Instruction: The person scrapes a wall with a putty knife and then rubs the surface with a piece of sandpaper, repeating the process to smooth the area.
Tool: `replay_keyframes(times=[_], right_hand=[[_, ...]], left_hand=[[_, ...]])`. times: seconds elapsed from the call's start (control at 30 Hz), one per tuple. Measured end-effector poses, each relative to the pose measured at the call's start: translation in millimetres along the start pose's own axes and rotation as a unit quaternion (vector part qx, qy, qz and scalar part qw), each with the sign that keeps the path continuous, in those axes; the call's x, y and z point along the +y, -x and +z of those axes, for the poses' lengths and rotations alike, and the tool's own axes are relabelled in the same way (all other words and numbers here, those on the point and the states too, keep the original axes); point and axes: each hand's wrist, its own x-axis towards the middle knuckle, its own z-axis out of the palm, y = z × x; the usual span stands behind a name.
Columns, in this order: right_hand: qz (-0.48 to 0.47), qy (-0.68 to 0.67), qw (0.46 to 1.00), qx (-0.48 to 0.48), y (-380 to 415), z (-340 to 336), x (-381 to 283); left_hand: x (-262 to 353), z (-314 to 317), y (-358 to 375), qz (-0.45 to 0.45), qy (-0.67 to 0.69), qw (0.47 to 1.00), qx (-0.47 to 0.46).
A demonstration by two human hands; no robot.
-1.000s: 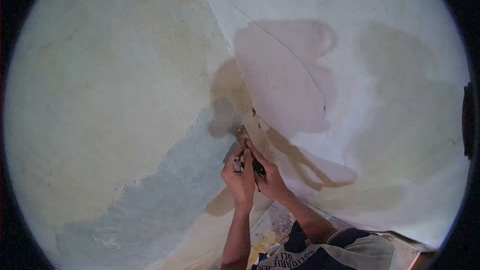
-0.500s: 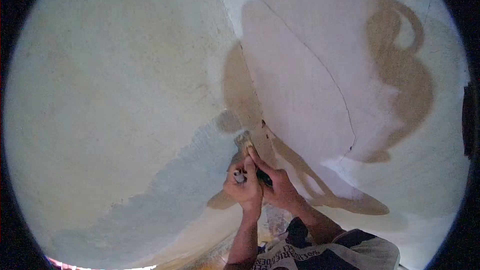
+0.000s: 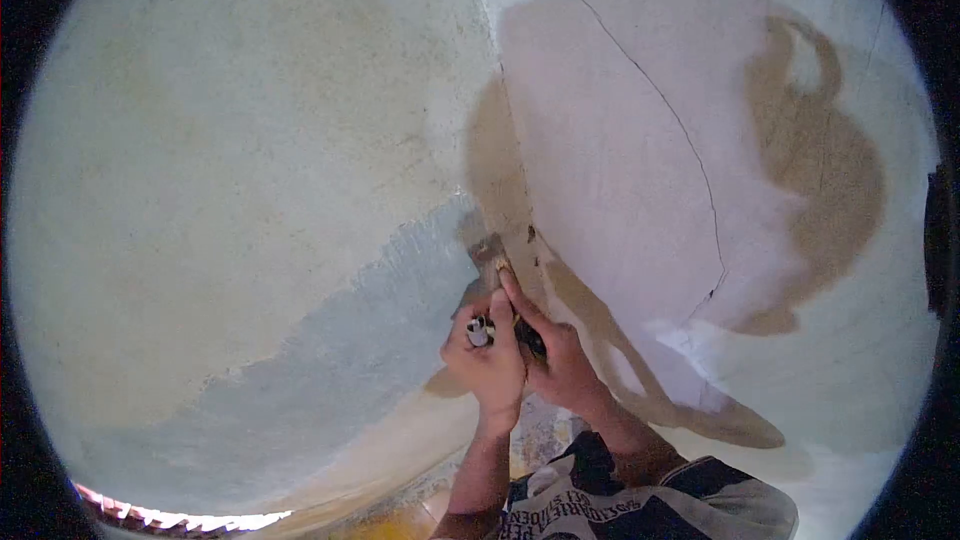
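The right hand (image 3: 566, 365) is clamped on the scraper (image 3: 487, 251), whose blade is at the wall (image 3: 250, 160), by the upper end of the grey patch (image 3: 330, 360), while the left hand (image 3: 486, 368), just beside, curls round a pale tube (image 3: 479, 331).

We see a left wall (image 3: 250, 140) of pale greenish cream mottled with faint tan, and a blue-grey patch (image 3: 330, 360) with streaky edges below. The right wall (image 3: 870, 390) looks whitish, marked by a dark crack (image 3: 690, 140) and by lilac-pink and brown shadows (image 3: 820, 160). We also see a tool (image 3: 487, 253) with a grey-brown head, a silvery cylinder (image 3: 478, 333), and a black-and-pale-grey shirt (image 3: 640, 510) with dark lettering.
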Motion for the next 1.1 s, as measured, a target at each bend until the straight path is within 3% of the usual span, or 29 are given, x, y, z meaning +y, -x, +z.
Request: replay_keyframes(times=[0.07,0.23,0.43,0.53,0.63,1.1], right_hand=[[0.014,-0.014,1.0,-0.014,3.9,-2.0,-0.2],[0.079,-0.104,0.99,-0.042,3.7,-7.4,2.7],[0.043,-0.068,0.997,-0.022,2.7,-3.0,2.1],[0.093,-0.103,0.99,-0.035,-3.0,-2.9,-6.5],[-0.031,-0.004,0.999,0.026,-0.7,4.7,7.1],[0.023,-0.059,0.998,-0.03,-17.2,1.6,20.8]], left_hand=[[-1.7,-3.9,11.2,-0.06,-0.002,0.998,-0.002],[-2.2,5.6,8.7,-0.011,0.035,0.999,0.015],[9.4,1.7,7.5,-0.019,0.0,1.0,0.009],[7.4,3.1,1.6,0.005,0.02,1.0,0.016],[10.0,3.3,5.4,-0.009,0.024,1.0,0.018],[-1.0,12.2,-9.8,-0.012,0.0,1.0,0.019]])
